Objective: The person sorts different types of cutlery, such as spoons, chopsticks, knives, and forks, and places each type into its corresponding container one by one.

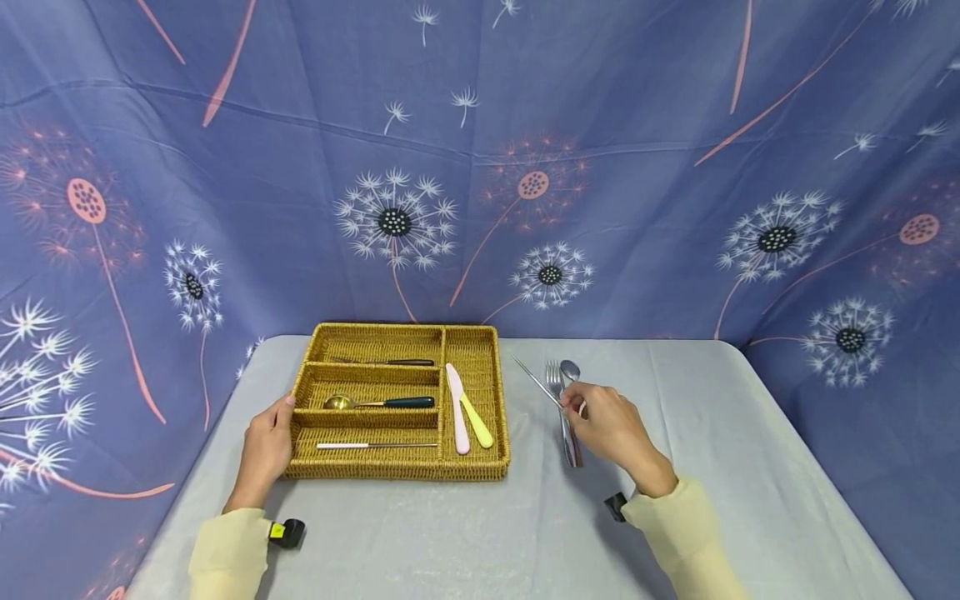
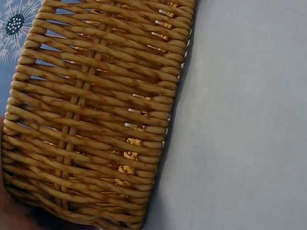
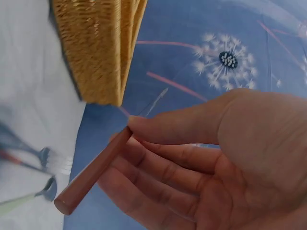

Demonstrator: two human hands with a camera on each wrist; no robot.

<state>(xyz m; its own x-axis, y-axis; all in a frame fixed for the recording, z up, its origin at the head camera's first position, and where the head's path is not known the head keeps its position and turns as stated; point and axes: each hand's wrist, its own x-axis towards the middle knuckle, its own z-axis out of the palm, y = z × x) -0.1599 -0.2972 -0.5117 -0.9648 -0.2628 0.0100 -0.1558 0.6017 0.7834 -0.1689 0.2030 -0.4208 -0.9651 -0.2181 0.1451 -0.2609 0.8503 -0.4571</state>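
My left hand (image 1: pixel 264 446) grips the left side of a woven tray (image 1: pixel 397 471), its thumb at the rim. In the left wrist view the tray's wicker wall (image 2: pixel 96 110) fills much of the frame. To the tray's right, my right hand (image 1: pixel 609 423) pinches a slim utensil (image 3: pixel 93 172) between thumb and fingers. This utensil has a reddish-brown handle and a thin metal shaft that points to the far left. Beneath that hand a fork (image 1: pixel 554 379) and a spoon (image 1: pixel 570 369) lie side by side on the table, their handles partly hidden.
Dividers part the tray. It holds a black-handled piece (image 1: pixel 411 362), a dark-green-handled spoon (image 1: pixel 408 402), a white-handled thin stick (image 1: pixel 342 446), a pink knife (image 1: pixel 457 417) and a yellow-handled piece (image 1: pixel 477 423). A blue dandelion-print cloth (image 1: pixel 637 250) hangs behind the pale table (image 1: pixel 450 542).
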